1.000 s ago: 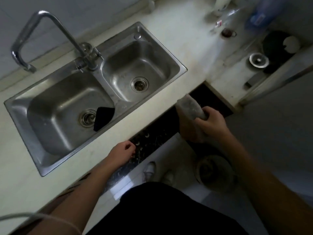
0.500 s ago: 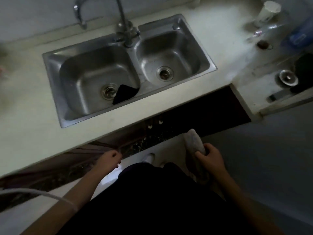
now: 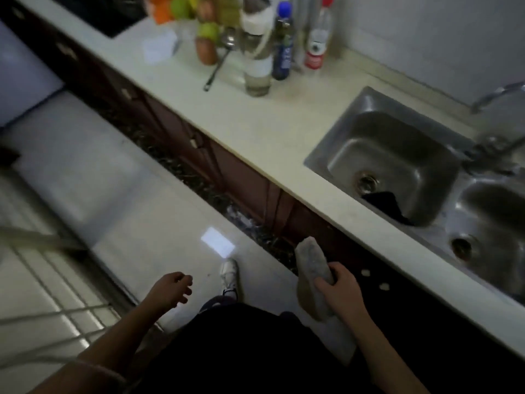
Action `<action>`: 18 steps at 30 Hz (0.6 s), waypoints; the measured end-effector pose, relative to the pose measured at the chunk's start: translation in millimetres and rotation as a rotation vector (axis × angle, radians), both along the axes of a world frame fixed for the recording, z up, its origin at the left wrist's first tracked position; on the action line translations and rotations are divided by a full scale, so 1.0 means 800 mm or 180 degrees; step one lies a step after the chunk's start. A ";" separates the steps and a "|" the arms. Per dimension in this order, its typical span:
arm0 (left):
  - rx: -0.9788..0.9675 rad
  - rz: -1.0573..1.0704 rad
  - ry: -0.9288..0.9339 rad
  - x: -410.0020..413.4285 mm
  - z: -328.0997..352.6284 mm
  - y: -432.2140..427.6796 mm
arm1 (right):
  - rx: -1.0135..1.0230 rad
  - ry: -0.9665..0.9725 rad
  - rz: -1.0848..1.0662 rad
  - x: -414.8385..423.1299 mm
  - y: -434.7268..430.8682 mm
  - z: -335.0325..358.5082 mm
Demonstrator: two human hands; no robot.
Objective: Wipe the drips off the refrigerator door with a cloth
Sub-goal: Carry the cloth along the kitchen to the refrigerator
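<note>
My right hand (image 3: 341, 291) grips a bunched grey cloth (image 3: 311, 263) in front of my body, just off the counter's front edge. The cloth sticks up past my fingers and hangs down below my wrist. My left hand (image 3: 170, 288) hangs over the floor with loosely curled fingers and holds nothing. A pale flat surface (image 3: 25, 72) shows at the far left edge; I cannot tell whether it is the refrigerator door. No drips are visible.
A double steel sink (image 3: 397, 166) with a dark rag (image 3: 386, 203) sits in the white countertop (image 3: 255, 123) on the right. Bottles (image 3: 282, 44), a jar, a spoon (image 3: 218, 64) and fruit stand further along. Brown cabinet fronts (image 3: 176, 132) run beneath. Glossy tile floor (image 3: 127, 209) spreads left.
The view has swung left, away from the sink and along the counter. My right hand still holds the cloth, now lower. My left hand has come off the counter edge and hangs free.
</note>
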State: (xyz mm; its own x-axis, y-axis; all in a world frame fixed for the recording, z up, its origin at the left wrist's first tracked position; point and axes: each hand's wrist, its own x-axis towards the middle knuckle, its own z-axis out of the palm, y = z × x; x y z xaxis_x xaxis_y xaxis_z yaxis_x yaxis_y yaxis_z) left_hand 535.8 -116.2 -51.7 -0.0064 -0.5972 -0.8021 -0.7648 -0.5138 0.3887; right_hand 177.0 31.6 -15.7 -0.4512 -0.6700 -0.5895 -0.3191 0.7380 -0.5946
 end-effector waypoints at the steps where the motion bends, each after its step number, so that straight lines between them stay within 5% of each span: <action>1: 0.0005 0.0245 0.0060 0.023 -0.001 0.000 | -0.0032 0.0010 0.0233 0.010 -0.029 0.005; 7: -0.0014 0.1276 0.0252 0.135 -0.017 -0.026 | -0.0156 0.0100 0.1205 0.093 -0.195 0.034; 18: -0.0113 0.2087 0.0436 0.267 -0.006 -0.155 | -0.0056 0.0136 0.1626 0.240 -0.420 0.018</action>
